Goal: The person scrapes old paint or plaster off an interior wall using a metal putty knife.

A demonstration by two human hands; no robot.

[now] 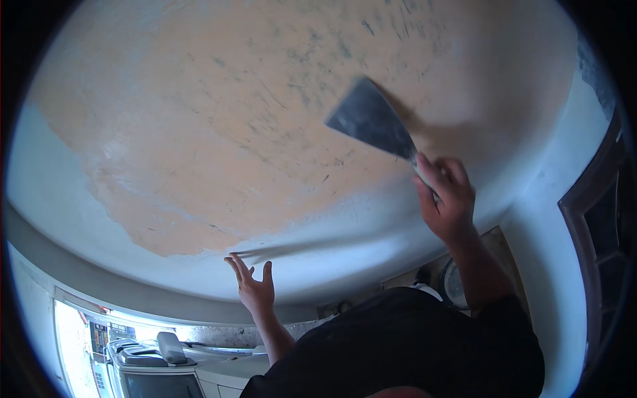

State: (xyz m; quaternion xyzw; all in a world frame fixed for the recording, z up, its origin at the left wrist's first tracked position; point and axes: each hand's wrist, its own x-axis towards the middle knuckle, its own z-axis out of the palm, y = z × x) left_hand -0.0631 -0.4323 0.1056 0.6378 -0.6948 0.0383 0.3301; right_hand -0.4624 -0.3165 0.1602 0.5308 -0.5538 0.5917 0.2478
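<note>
My right hand (450, 198) is closed round the handle of a putty knife (373, 119) with a wide, dark grey blade. The blade points up and left in front of the wall (219, 139), and its shadow falls just to the right of it. Whether its edge touches the wall I cannot tell. My left hand (254, 286) is lower and to the left, empty, with its fingers spread and the fingertips by the lower border of the peach-coloured area. That area carries dark scrapes and streaks; a white band (325, 232) runs beneath it.
At the lower left, a white vehicle (212, 375) stands by a bright opening (73, 345). A round container (455, 285) sits on the floor behind my right forearm. A dark-framed door or window (590, 212) is at the far right.
</note>
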